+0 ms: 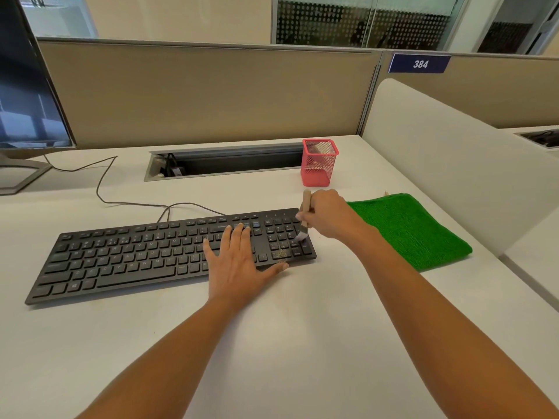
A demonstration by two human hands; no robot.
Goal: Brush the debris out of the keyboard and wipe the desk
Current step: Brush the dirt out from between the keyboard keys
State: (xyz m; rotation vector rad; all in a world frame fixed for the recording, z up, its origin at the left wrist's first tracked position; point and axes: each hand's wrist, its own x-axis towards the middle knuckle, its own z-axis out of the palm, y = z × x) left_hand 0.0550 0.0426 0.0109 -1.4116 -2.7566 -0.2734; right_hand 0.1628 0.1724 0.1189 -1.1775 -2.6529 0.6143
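Black keyboard lying on the white tabletop, its cable running to the far left. The left hand rests flat, fingers straight, on the keys left of the number pad. The right hand grips a wooden-handled brush, its bristles touching the pad's right-hand keys. Yellowish debris sits on the pad's near keys. A folded green cloth lies to the right, and a pink mesh holder stands farther back.

Pen cup behind keyboard
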